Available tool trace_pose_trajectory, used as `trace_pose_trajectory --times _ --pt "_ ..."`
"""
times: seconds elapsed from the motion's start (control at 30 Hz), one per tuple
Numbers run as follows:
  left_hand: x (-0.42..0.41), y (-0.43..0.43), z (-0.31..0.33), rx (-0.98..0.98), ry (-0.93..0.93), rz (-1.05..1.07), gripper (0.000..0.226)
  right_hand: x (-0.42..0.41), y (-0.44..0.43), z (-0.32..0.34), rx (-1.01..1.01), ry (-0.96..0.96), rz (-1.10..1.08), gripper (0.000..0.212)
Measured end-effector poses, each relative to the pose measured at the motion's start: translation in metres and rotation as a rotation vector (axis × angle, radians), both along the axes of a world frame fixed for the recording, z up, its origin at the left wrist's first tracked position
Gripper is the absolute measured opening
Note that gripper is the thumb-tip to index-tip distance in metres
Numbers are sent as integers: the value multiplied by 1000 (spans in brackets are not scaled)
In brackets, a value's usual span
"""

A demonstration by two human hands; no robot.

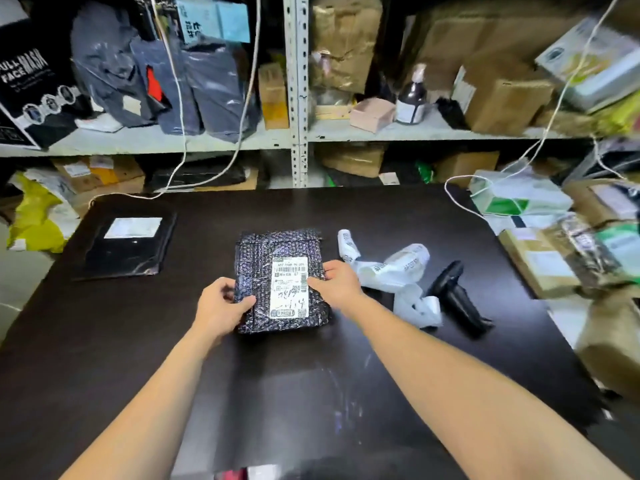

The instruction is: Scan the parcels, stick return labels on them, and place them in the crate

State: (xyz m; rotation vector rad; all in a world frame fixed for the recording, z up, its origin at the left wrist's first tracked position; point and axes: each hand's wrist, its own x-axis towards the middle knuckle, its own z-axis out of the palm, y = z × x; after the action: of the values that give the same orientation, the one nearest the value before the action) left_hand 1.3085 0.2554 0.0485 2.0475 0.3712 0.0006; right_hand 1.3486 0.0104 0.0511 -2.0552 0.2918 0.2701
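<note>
Both hands hold a dark bubble-wrapped parcel flat on the worktop.
The left hand curls its fingers round the left edge and the right hand grips the right edge; the parcel lies mid-worktop, label up, with a black scanner to its right.

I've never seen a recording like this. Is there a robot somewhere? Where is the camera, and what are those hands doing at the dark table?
There is no machine here. These are a person's two bare hands, filmed by a single wide-angle camera worn on the head and looking forward and down. That is why both forearms enter from the bottom edge. The left hand and the right hand grip opposite sides of a dark bubble-wrap parcel with a white shipping label, which seems to rest on the dark table. To its right lie crumpled white label strips and a black handheld scanner. To its left lies a flat black parcel. Shelves packed with boxes and bags stand behind.
</note>
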Motion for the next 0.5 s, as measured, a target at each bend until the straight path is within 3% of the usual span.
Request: trace_pose_trajectory --times 0.1,0.3,0.5 --pt "-21 -54 -8 34 39 -36 29 -24 -57 1 -47 14 5 63" --pt "-53 -102 -33 78 97 -47 29 -59 -107 -22 -3 51 -22 54" --pt "-67 -119 -56 102 146 -43 29 -77 -118 -39 -122 68 10 32"
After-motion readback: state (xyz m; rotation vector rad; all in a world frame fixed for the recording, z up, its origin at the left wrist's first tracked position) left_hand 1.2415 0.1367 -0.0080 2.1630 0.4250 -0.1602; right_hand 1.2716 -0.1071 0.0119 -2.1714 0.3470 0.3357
